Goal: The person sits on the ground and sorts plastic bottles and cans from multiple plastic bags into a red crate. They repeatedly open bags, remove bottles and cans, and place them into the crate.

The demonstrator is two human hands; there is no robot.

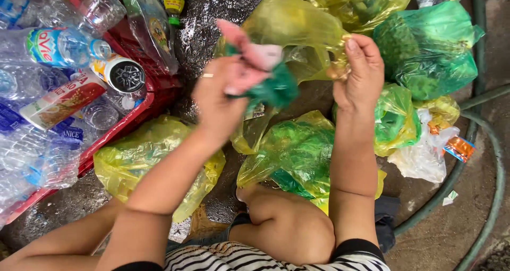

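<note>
- The left hand point(220, 98) was clenched around a wad of pink and green plastic point(260, 72), held up above the wet ground; a ring showed on 1 finger.
- The right hand point(361, 72) pinched the edge of a yellow plastic bag point(289, 21) between thumb and fingers, the bag hanging open between the 2 hands.
- Below the hands lay 2 more yellow bags: 1 with green contents point(297, 151) near the person's knee point(289, 228), another point(138, 159) beside the red crate point(114, 130).
- The crate, to the left, held clear plastic bottles point(58, 45) and cups.
- A green bag point(430, 48) lay to the right, near a green hose point(483, 138) curving over the ground.
</note>
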